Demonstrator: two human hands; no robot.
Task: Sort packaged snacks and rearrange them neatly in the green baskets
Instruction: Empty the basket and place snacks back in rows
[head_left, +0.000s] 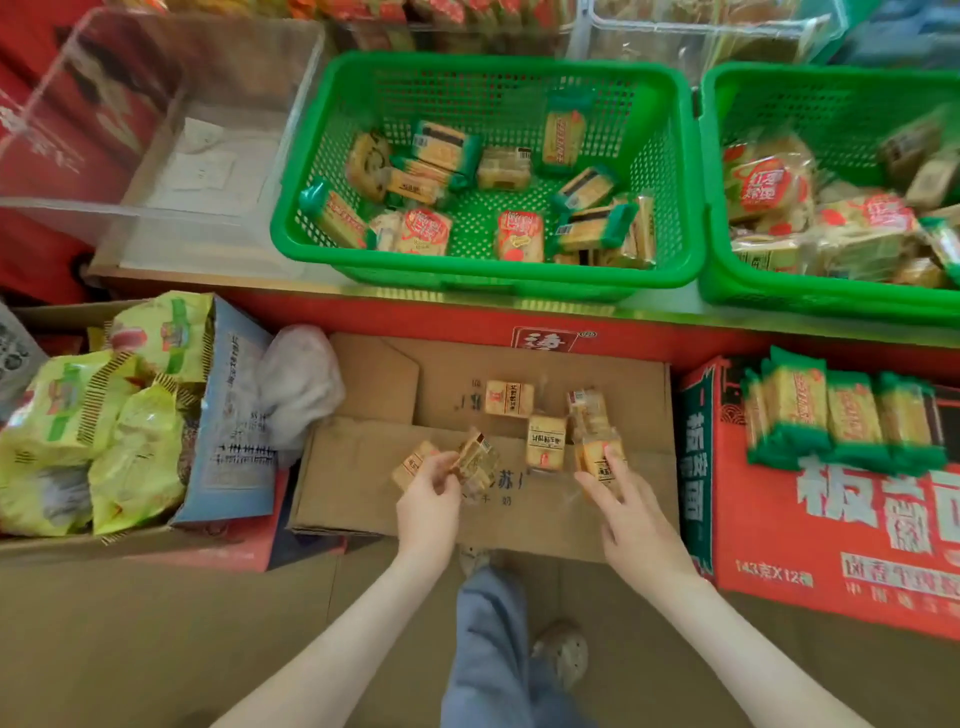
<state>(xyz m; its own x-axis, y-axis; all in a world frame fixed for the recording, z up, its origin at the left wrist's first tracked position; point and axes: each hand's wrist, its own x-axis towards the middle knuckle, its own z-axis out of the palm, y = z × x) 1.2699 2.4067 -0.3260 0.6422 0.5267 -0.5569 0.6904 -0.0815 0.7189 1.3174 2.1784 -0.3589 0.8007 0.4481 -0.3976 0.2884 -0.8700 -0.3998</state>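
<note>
Red carton (852, 530) reads "143克X12", below large blurred characters

Bright, even indoor light, soft shadows only, pale glare on the clear plastic bin (156, 130), wide-angle bending at the edges, right green basket (831, 291) blurred, overall softness.

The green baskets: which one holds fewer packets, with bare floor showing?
The middle green basket: bare mesh shows between its scattered packets, while the right green basket is heaped.
</note>
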